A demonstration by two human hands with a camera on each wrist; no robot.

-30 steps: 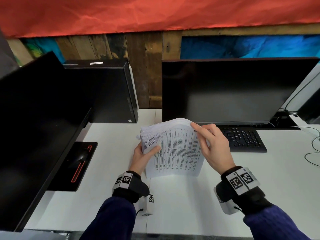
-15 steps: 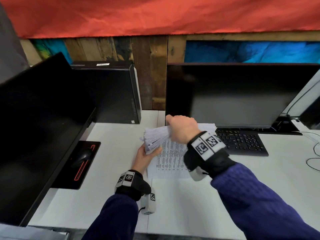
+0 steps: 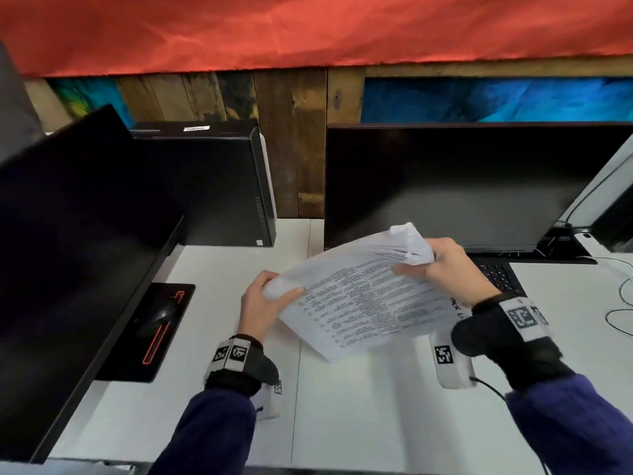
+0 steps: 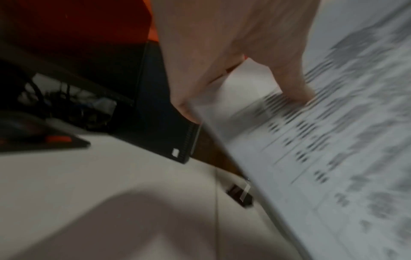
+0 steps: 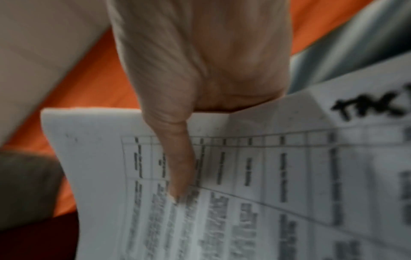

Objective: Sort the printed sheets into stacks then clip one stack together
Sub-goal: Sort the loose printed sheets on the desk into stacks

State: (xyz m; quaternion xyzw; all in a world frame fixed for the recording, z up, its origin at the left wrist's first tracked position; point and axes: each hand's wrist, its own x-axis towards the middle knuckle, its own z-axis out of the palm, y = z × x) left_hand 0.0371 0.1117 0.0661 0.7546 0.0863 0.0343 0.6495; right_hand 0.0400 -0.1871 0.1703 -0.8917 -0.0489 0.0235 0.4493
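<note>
Printed sheets (image 3: 359, 303), a thick sheaf covered in rows of tabulated text, are held between both hands just above the white desk (image 3: 342, 406) at the centre of the head view. The left hand (image 3: 260, 306) grips the sheaf's left corner, thumb curled over the top page and fingers underneath; the left wrist view shows the thumb (image 4: 293, 88) pressed onto the print, blurred. The right hand (image 3: 448, 269) clutches the upper right end, where the pages bend upward and fan out at a curled corner, its thumb (image 5: 177, 167) lying across the table on the top page. Handwritten black letters (image 5: 367, 107) sit near that hand, too smeared to read with confidence. A small black binder clip (image 4: 240, 195) lies on the desk under the sheaf's edge in the left wrist view. Behind the paper stands a dark monitor (image 3: 462, 186) with a black keyboard (image 3: 500, 275) partly hidden by the right hand; a computer tower (image 3: 219, 186) stands at upper left, and a mouse (image 3: 161, 315) rests on a red-trimmed pad (image 3: 171, 344) at left.
</note>
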